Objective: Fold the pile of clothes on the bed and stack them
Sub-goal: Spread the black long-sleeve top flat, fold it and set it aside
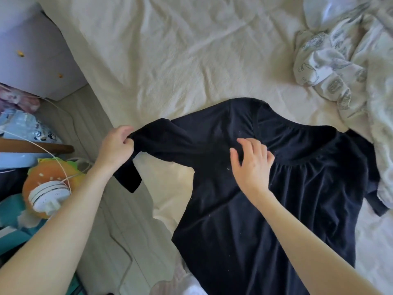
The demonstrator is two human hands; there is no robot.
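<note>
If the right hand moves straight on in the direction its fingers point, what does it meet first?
The right hand points up the bed, so it would probably first cross the gathered neckline of the dark top it rests on, then bare sheet.

The dark navy long-sleeved top (pixel 265 199) is a soft, matt cloth with a faint velvety sheen, gathered in fine pleats below its neckline. The cream sheet on the bed (pixel 170 60) is matt woven cloth, creased all over, and the white printed bedding (pixel 340 67) at the far right looks smoother and slightly glossy. At the near left, the round white device (pixel 50 195) is smooth plastic.
</note>
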